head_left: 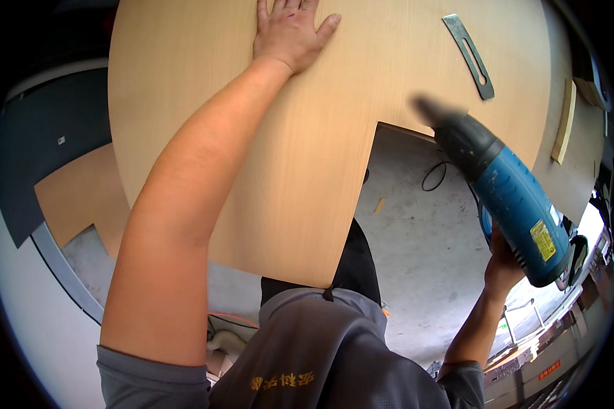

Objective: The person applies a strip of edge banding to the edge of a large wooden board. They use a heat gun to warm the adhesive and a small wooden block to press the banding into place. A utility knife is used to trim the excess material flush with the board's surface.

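Note:
My left hand (293, 31) lies flat on a large light wood-grain board (300, 157), fingers apart, at the far edge of view. My right hand (503, 262) is wrapped around the handle of a blue heat gun (518, 198) with a black front end. Its nozzle points away to the left over the board, near the corner of a rectangular cutout, and looks blurred. The heat gun's body hides most of my right fingers. Farther back on the board rests a slotted flat metal blade (457, 31), touched by neither hand.
The board's near edge reaches my waist. Through the cutout show the grey concrete floor (416, 245), a dark cable loop (435, 176) and a small wood scrap (380, 205). A brown panel (82, 194) stands at left; a pale wood strip (563, 123) lies at right.

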A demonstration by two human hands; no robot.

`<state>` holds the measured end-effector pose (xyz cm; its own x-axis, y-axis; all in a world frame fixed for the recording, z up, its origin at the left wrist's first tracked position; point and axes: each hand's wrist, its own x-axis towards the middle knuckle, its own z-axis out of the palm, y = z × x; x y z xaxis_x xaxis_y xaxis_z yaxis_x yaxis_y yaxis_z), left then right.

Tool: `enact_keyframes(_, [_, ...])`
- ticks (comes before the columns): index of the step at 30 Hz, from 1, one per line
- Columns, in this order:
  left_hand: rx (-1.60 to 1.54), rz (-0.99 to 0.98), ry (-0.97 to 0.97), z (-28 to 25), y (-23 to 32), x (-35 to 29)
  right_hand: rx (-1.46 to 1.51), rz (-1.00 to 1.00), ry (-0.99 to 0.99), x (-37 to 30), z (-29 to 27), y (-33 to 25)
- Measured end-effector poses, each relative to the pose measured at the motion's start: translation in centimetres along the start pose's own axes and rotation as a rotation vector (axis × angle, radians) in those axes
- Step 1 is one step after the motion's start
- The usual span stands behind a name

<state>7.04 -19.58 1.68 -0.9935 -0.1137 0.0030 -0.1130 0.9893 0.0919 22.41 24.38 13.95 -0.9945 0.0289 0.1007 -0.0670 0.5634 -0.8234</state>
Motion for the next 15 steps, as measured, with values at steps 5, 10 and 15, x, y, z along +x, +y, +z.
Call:
enact_keyframes(5, [0.025,0.093,-0.082,0.0,-0.1,-1.6,0.011,-0.027,0.094,-0.7,0.9,-1.2])
enact_keyframes(10, [0.1,0.155,-0.104,-0.2,-0.2,-3.8,-0.046,0.084,0.042,-3.0,-0.9,-0.8])
enact_keyframes(15, [-0.071,0.137,-0.179,-2.0,-0.9,-2.5,-0.668,-0.178,-0.259,-7.0,-5.1,0.8])
